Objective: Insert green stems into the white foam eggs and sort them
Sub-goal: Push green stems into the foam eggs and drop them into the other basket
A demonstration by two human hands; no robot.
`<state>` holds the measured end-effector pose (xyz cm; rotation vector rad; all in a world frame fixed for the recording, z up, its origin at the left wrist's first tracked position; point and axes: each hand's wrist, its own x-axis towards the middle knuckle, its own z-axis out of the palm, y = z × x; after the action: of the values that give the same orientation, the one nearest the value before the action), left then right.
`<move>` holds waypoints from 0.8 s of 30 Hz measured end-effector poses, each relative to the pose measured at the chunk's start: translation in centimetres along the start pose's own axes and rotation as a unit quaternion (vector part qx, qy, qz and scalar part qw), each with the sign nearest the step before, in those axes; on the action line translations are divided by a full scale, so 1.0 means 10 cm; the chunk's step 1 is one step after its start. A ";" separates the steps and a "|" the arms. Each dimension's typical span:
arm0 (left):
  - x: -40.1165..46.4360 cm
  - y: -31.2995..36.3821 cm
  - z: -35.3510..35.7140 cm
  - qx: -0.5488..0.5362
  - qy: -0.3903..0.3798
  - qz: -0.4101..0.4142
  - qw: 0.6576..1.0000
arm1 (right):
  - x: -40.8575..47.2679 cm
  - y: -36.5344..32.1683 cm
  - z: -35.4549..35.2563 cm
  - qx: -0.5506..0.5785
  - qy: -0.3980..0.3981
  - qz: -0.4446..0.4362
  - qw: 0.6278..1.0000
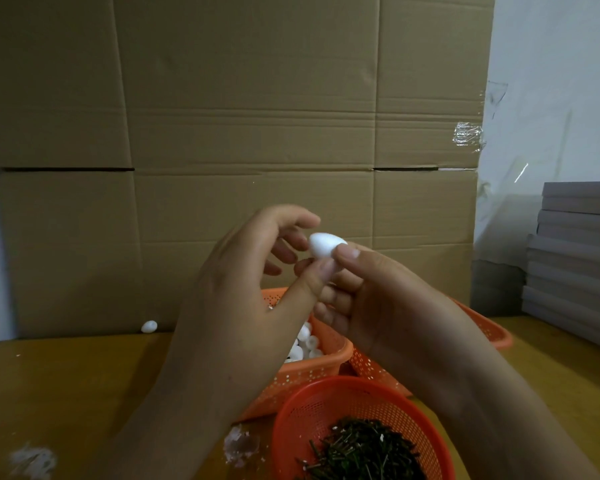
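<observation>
One foam egg (326,244) lay pinched in my right hand (371,299), long axis pointing left toward my left hand's (253,271) loose, empty fingers.

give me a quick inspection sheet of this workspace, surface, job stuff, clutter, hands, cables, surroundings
surface: yellowish wooden table, with white foam crumbs near the front left.
job's things: white foam egg held up between both hands; orange basket of foam eggs; round red basket of green stems; second orange basket behind the right forearm, contents hidden.
clutter: stray foam egg on the table by the cardboard; crumpled whitish scrap beside the stem basket.
grippers: right hand pinches the egg with its thumb on it; left hand has its thumb at the egg's lower end, fingers spread.
cables: nothing seen.
surroundings: cardboard sheet standing behind the table; stack of grey boards at right; white wall.
</observation>
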<state>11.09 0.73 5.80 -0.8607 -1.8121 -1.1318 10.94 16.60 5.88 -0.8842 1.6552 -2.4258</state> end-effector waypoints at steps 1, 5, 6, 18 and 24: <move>0.00 0.00 -0.01 -0.009 0.010 0.003 1.000 | 0.00 0.00 0.00 0.006 0.003 0.002 1.000; 0.03 0.01 -0.04 0.000 0.020 0.017 1.000 | -0.01 0.00 0.00 -0.003 0.005 0.015 1.000; 0.03 0.02 -0.04 0.003 0.019 0.021 1.000 | -0.01 0.00 0.00 -0.016 0.005 0.019 1.000; 0.01 0.02 -0.02 -0.026 -0.011 -0.006 1.000 | 0.01 0.01 0.01 0.010 -0.001 0.011 1.000; 0.03 0.03 -0.05 -0.031 0.003 -0.003 1.000 | 0.02 0.03 0.01 0.022 -0.005 0.033 0.999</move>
<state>11.39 0.47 6.32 -0.8893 -1.7836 -1.1985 10.76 16.35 5.72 -0.8200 1.5950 -2.4002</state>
